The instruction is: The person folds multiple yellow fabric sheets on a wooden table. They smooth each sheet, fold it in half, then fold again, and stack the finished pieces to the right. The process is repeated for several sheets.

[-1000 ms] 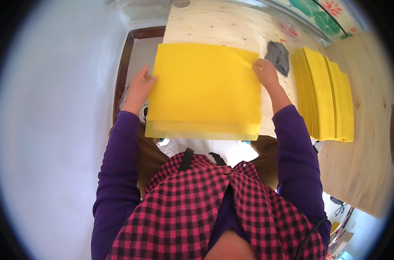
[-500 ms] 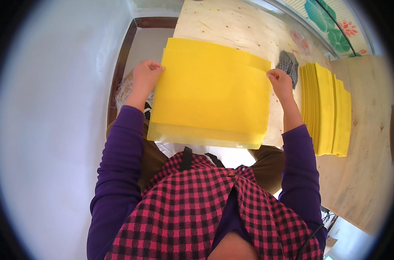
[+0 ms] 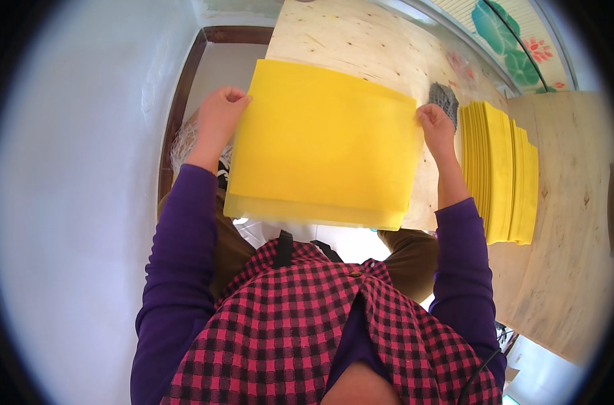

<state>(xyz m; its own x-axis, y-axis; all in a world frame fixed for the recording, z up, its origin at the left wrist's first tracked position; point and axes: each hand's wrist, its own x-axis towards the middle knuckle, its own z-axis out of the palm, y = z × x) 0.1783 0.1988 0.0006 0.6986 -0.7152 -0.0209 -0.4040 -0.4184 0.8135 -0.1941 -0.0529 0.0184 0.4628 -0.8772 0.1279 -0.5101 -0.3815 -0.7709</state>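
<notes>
A yellow sheet of thin cloth-like material (image 3: pixel 324 145), lying in layers, spreads between my two hands over the near edge of the wooden table and above my lap. My left hand (image 3: pixel 220 118) pinches its left edge near the far corner. At the right edge, also near the far corner, my right hand (image 3: pixel 436 128) has thumb and fingers closed on the sheet. Along the near edge a paler strip of a lower layer sticks out past the upper one.
To the right, a stack of folded yellow sheets (image 3: pixel 499 175) lies on the wooden table (image 3: pixel 570 216). A grey knitted-looking cloth (image 3: pixel 444 101) sits just beyond my right hand. White stringy material (image 3: pixel 183 145) lies left of the table, near the pale wall (image 3: pixel 84 169).
The upper layer's far edge now lies level with the sheet's far edge, where a step showed before. The paler near strip looks narrower. Both hands keep their hold.
</notes>
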